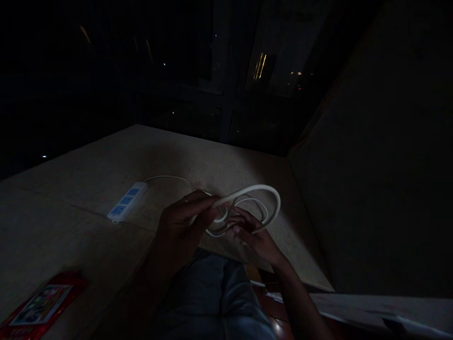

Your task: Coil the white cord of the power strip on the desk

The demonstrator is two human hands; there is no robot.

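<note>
In dim light my left hand (pixel 187 222) is closed around a bundle of looped white cable (pixel 269 193), pinching the coils together near the middle. My right hand (pixel 253 236) sits just beside it, its fingers curled on the lower strands of the same loops. The cable runs back over the pale stone ledge (pixel 106 156) to a white power strip (pixel 127 202) with blue sockets, lying flat to the left of my hands.
A red packet (pixel 38 307) with a colourful label lies at the lower left on the ledge. My knee in blue jeans (pixel 215 297) is below my hands. A dark window (pixel 226 85) stands behind the ledge, and a wall (pixel 371 189) rises on the right.
</note>
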